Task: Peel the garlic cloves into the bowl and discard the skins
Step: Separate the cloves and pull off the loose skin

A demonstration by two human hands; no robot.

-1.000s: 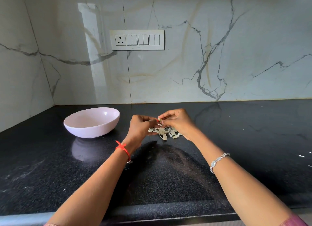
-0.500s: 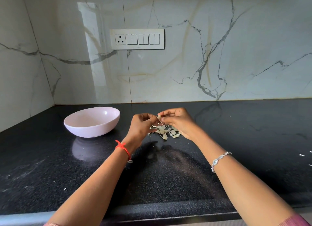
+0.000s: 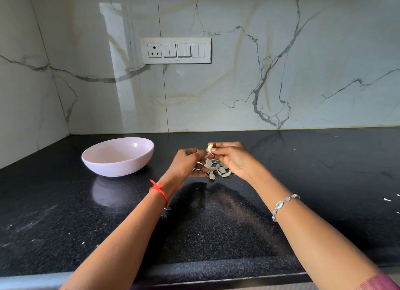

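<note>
The person's right hand (image 3: 232,160) pinches a pale garlic clove (image 3: 210,148) between thumb and fingertips, raised above the black counter (image 3: 216,224) to the right of the bowl (image 3: 116,167). The left hand (image 3: 186,163) sits between the bowl and the clove with its fingers curled in, their tips just beside the clove; whether they grip a strip of peel cannot be told from this angle. The clove looks mostly bare, so the peeling of this one is judged to be near its end.

A loose heap of skins (image 3: 216,170) lies on the counter right of the bowl, under both hands, which suggests several cloves have already been stripped. The part of the bowl's inside that shows holds no clove, though its floor is hidden behind the near rim, so the count of finished cloves is unknown. No unpeeled cloves can be made out.

What seems left: drop this clove into the bowl, then gather the skins and throw them away, since none of that clearing has begun
</note>
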